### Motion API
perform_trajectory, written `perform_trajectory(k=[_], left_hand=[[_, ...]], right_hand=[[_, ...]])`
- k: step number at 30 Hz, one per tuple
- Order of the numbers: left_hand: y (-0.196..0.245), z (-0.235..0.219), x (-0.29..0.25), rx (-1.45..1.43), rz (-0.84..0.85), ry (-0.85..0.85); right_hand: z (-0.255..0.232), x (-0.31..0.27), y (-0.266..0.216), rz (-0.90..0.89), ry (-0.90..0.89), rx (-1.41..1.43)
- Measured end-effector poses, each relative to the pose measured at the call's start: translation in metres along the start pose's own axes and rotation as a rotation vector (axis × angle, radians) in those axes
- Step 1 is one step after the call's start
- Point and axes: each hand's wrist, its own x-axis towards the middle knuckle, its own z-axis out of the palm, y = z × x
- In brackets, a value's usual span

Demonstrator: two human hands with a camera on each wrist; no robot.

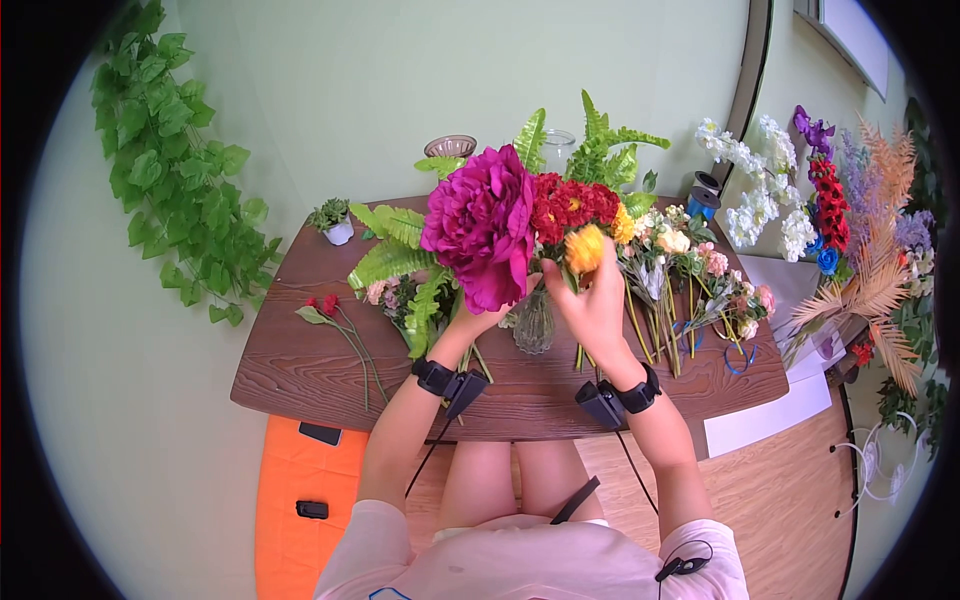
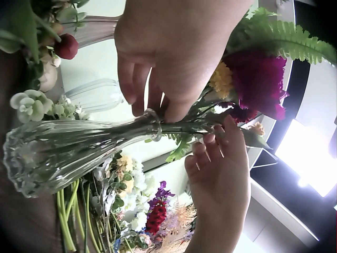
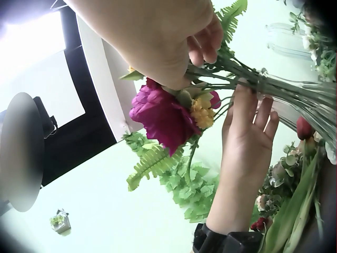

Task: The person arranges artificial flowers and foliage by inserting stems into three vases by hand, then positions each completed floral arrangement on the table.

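Observation:
A clear ribbed glass vase [image 1: 535, 325] stands on the table, holding a bouquet of green stems [image 3: 247, 74]. My left hand [image 2: 168, 58] is at the vase's neck, thumb and fingers around the rim where the stems come out. Above it, a large magenta flower [image 1: 482, 225] hides part of this hand in the head view. My right hand [image 1: 592, 305] pinches among the stems just above the rim, below a blurred yellow flower [image 1: 583, 248]. Red flowers [image 1: 565, 205] and fern leaves [image 1: 600, 140] fill out the bouquet.
Cut flowers [image 1: 670, 250] lie on the table's right, beside a blue ribbon spool [image 1: 704, 200]. Red-tipped stems [image 1: 335, 310] lie at left, near a small potted plant [image 1: 332, 220]. A brown glass bowl [image 1: 450, 147] stands behind the bouquet.

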Motion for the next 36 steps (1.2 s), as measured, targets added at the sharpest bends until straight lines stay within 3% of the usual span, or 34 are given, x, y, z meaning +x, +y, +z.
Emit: perform_trajectory(k=[1,5,6,8,9,17,29,36], left_hand=[[0.002,-0.001,0.001,-0.020,0.017,0.021],[0.013,-0.007,0.005,-0.083,0.096,0.047],[0.006,-0.007,0.004,-0.083,0.097,0.047],[-0.005,-0.009,0.002,-0.399,0.046,0.015],[-0.006,-0.009,0.002,-0.399,0.047,0.017],[0.007,-0.011,0.010,-0.594,-0.027,0.016],[0.024,-0.035,-0.027,-0.896,-0.147,0.002],[0.035,-0.034,0.002,-1.065,-0.214,-0.003]], right_hand=[[-0.002,0.003,-0.003,-0.130,0.104,-0.018],[-0.021,0.011,-0.038,-0.148,0.110,-0.073],[-0.022,0.015,-0.041,-0.244,0.139,-0.089],[-0.026,0.022,-0.053,-0.308,0.122,-0.210],[-0.026,0.025,-0.057,-0.370,0.104,-0.331],[-0.015,0.039,-0.055,-0.293,-0.058,-0.447],[-0.014,0.040,-0.042,-0.212,-0.014,-0.480],[-0.010,0.041,-0.036,-0.213,0.011,-0.429]])
